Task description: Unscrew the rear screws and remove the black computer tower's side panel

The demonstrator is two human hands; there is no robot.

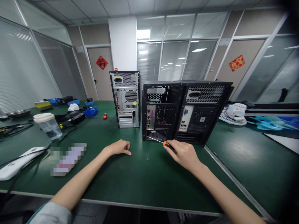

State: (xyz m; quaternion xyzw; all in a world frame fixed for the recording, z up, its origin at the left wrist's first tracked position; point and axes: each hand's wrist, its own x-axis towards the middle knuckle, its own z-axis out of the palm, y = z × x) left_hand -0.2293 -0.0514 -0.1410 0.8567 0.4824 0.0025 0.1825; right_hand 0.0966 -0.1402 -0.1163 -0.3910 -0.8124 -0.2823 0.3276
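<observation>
My right hand (pixel 184 153) is closed around a screwdriver (pixel 163 142) with an orange-and-black handle. Its thin shaft points left toward the lower rear corner of an open black computer case (pixel 161 109). A second black case (pixel 203 109) stands against the first on its right. A silver-backed tower (pixel 126 98) stands apart to the left. My left hand (pixel 120 147) rests on the green table (pixel 140 180) with its fingers curled loosely, holding nothing, in front of the silver tower.
A clear plastic jug (pixel 48 124), black cables, blue parts bins (pixel 90 111) and a white device (pixel 14 165) lie on the left. A small orange object (pixel 105 115) sits near the silver tower. White and blue items (pixel 235 113) crowd the neighbouring table on the right.
</observation>
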